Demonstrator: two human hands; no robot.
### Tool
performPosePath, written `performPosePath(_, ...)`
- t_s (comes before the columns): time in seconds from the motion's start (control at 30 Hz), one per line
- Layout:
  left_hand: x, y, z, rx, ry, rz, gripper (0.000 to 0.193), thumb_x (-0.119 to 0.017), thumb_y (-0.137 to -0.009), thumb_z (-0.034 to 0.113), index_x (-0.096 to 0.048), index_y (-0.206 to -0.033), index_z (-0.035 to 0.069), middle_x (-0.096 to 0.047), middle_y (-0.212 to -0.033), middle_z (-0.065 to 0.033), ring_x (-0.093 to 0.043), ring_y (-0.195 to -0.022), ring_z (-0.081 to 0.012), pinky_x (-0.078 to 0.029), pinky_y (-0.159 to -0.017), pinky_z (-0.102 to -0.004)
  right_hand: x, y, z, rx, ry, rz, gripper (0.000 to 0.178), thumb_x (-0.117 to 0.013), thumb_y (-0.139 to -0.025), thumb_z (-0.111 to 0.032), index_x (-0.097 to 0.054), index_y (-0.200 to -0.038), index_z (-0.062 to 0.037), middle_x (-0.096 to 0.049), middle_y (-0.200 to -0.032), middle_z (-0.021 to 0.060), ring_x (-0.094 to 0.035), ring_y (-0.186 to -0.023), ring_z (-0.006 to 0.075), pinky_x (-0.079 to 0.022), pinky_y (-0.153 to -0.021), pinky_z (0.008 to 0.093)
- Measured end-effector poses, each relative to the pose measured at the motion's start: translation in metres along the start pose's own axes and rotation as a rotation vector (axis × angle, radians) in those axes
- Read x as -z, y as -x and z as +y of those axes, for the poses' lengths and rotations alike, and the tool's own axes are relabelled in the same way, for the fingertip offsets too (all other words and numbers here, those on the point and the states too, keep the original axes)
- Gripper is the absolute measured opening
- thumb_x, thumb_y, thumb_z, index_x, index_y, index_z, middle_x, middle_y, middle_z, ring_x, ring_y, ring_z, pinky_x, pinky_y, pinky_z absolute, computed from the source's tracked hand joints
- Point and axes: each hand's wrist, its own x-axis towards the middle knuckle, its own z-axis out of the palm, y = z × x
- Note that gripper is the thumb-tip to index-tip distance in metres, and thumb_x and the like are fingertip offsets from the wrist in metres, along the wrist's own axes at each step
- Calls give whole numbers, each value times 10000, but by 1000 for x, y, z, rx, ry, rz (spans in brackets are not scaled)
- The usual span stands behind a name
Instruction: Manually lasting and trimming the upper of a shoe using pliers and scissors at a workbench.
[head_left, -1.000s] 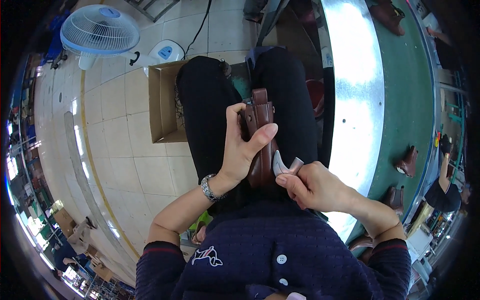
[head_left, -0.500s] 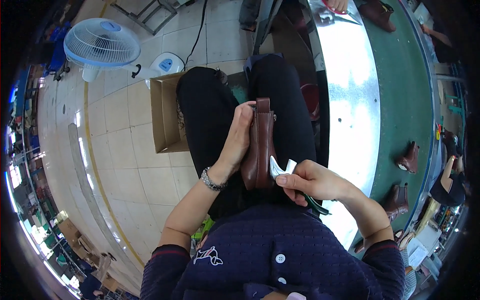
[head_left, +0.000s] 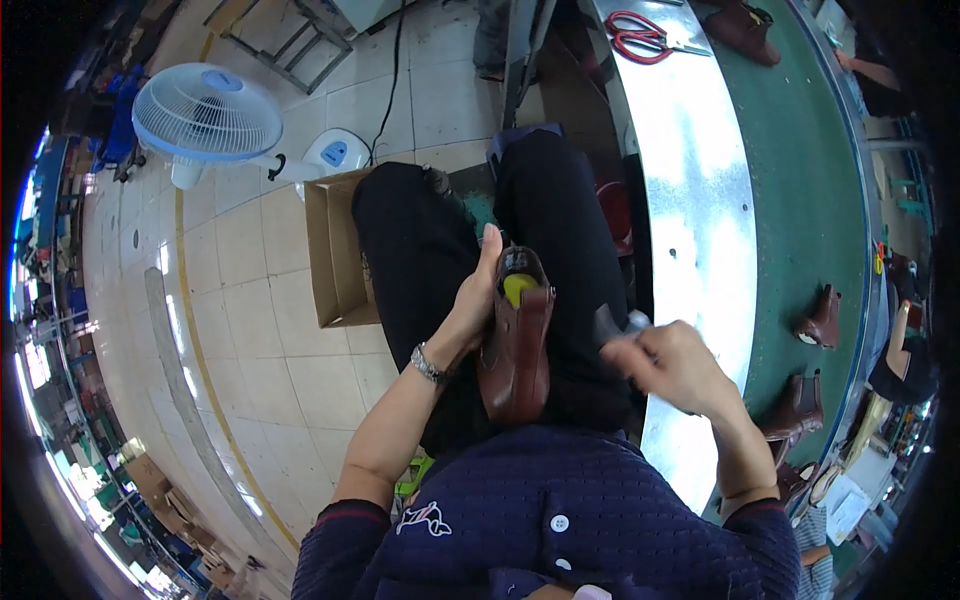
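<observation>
left hand [head_left: 474,298] clasps the brown boot [head_left: 516,352] by its left flank; right of that grip, right hand [head_left: 678,366] clenches a blurred metal-headed tool [head_left: 617,327]. looks like tapping work, another stroke wants steadiness!

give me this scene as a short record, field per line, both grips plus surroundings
left grip: holds brown leather ankle boot by its left side
boot opening: visible, yellow-green inside
right grip: holds metal-headed hand tool, blurred, apart from boot
metal bench strip: red-handled scissors
green surface: other brown boots
floor: open cardboard box, pedestal fan
</observation>
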Motion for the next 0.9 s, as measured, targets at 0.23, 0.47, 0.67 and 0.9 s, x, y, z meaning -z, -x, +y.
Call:
performPosePath(0.23, -42, 18, 63, -337, -293, -218, 920, -49, -934, 715, -634, -824, 14, -619, -764, -87, -595, -709, -164, -497, -714, -285, 2, 14, 126, -501, 551, 566, 407, -629, -898, -183, -538, -1255, -11, -627, -949, 208, -645, -832, 361, -512, -732, 459)
performPosePath(0.47, -60, -4, 90, -267, -25, -463, 960, -62, -930, 722, -627, -774, -39, -618, -737, -156, -589, -764, -256, -462, -763, -335, 6, -14, 90, 69, 207, 509, 869, -826, -640, -128, -422, -1407, -78, -420, -1410, 179, -413, -1300, 394, -357, -1069, 477)
performPosePath(0.67, -98, -26, 101, -183, 523, -1058, 808, -168, -978, 649, -620, -1018, -20, -635, -881, -204, -584, -947, -363, -441, -921, -445, 18, -34, 55, 518, -293, 261, 746, -851, -644, -186, -535, -1303, -36, -599, -1227, 167, -567, -1183, 314, -441, -985, 403)
performPosePath(0.9, -86, -66, 90, -69, 282, -363, 617, -412, -992, 510, -443, -1361, 15, -527, -1338, -203, -537, -1209, -333, -429, -1036, -469, 18, 7, 94, 132, -980, 787, 673, -899, -598, -209, -626, -1154, 55, -666, -1083, 111, -636, -994, 201, -480, -909, 325)
